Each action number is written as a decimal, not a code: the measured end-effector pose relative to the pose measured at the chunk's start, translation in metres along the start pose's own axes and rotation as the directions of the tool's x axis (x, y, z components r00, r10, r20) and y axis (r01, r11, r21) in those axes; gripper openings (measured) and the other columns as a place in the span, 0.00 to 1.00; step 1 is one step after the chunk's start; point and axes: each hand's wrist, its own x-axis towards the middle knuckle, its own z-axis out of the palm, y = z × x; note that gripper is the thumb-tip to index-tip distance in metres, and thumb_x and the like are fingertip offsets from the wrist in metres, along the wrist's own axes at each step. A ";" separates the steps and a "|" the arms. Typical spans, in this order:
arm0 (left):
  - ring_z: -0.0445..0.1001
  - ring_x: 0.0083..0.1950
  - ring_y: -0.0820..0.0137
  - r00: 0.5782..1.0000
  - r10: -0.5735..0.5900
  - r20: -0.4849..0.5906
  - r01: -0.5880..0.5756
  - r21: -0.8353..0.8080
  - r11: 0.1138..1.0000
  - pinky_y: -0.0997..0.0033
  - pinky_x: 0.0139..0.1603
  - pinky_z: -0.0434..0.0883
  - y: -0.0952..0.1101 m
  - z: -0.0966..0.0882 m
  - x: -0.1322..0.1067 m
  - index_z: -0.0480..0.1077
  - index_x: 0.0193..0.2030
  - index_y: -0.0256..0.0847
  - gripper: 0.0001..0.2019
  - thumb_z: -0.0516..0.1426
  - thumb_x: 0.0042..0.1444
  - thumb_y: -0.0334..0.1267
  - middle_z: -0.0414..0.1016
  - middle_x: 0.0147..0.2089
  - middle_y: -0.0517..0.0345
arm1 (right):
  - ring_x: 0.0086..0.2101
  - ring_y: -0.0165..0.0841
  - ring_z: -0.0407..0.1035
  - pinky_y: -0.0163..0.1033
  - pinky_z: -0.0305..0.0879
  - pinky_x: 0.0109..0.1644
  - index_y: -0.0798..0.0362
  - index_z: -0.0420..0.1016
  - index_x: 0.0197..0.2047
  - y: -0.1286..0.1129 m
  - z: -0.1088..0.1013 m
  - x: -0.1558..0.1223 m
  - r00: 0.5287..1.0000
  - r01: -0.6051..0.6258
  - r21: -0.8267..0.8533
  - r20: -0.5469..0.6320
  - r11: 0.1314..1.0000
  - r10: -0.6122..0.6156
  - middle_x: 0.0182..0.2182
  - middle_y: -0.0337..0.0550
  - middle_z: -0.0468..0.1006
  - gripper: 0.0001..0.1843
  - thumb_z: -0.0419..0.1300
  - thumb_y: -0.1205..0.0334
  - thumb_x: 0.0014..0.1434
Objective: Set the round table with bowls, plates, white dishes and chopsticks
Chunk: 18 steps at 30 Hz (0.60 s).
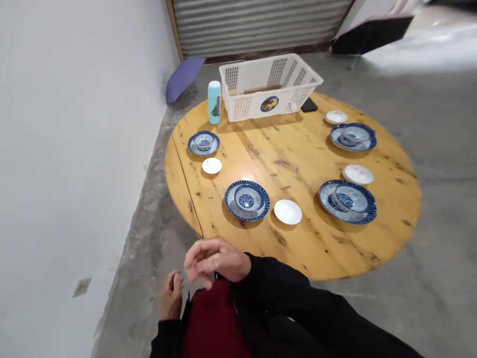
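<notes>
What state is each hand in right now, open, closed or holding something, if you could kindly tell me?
Left hand: loosely curled; cannot tell whether it holds anything.
Right hand: partly open, fingers bent, holding nothing visible.

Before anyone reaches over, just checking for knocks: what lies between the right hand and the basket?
In the head view, the blue-rimmed plate holding a bowl lies on the table between the right hand and the basket.

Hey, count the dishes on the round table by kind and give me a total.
Blue-patterned plates: 4
Blue-patterned bowls: 4
Small white dishes: 4
Total: 12
</notes>
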 end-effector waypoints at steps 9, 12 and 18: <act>0.77 0.28 0.69 0.963 0.269 0.010 -0.260 -0.223 0.940 0.71 0.32 0.73 0.109 -0.022 0.144 0.73 0.37 0.41 0.19 0.51 0.55 0.54 0.79 0.31 0.55 | 0.20 0.25 0.67 0.30 0.57 0.22 0.56 0.79 0.38 0.027 -0.078 -0.013 0.755 0.036 0.007 -0.656 0.999 -0.023 0.31 0.43 0.80 0.17 0.69 0.54 0.49; 0.75 0.27 0.71 0.954 0.298 0.037 -0.270 -0.325 0.906 0.73 0.28 0.71 0.159 -0.025 0.215 0.73 0.36 0.38 0.16 0.53 0.55 0.49 0.79 0.31 0.53 | 0.20 0.25 0.66 0.31 0.58 0.23 0.55 0.79 0.38 0.024 -0.083 -0.017 0.632 0.107 -0.009 -0.771 0.994 -0.075 0.31 0.44 0.79 0.18 0.70 0.52 0.48; 0.74 0.25 0.74 0.944 0.291 0.154 -0.218 -0.370 0.903 0.77 0.25 0.69 0.263 -0.005 0.342 0.68 0.37 0.36 0.10 0.53 0.62 0.41 0.79 0.32 0.50 | 0.22 0.27 0.65 0.33 0.58 0.23 0.55 0.80 0.40 0.021 -0.083 -0.005 0.342 0.278 -0.111 -0.917 0.954 -0.206 0.31 0.45 0.79 0.20 0.72 0.52 0.47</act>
